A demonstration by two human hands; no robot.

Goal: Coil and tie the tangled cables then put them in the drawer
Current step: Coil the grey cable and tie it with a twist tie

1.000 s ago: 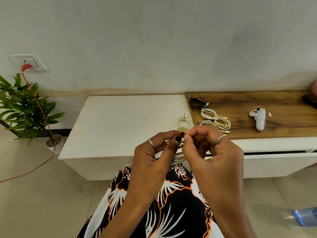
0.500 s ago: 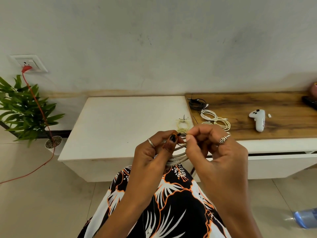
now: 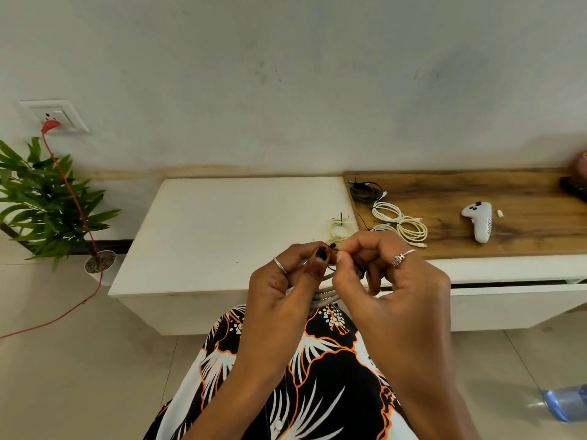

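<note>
Grey coiled cable [image 3: 324, 295] sits bunched between both hands above the lap. The left hand [image 3: 286, 281] grips the loops; the right hand [image 3: 384, 274] pinches a thin black tie [image 3: 332, 246] just above. Best to keep the loops squeezed while twisting the tie snug.

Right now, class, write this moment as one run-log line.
stage: tying coil | left hand: grips grey cable coil | right hand: pinches black tie | drawer: not yet used

A low white cabinet top [image 3: 228, 223] bears a tied pale-yellow cable coil [image 3: 339, 229] at its right edge; the adjoining wooden top [image 3: 524, 192] carries a black cable bundle [image 3: 365, 190], white coiled cables [image 3: 401, 222] and a white handheld controller [image 3: 479, 223].
</note>
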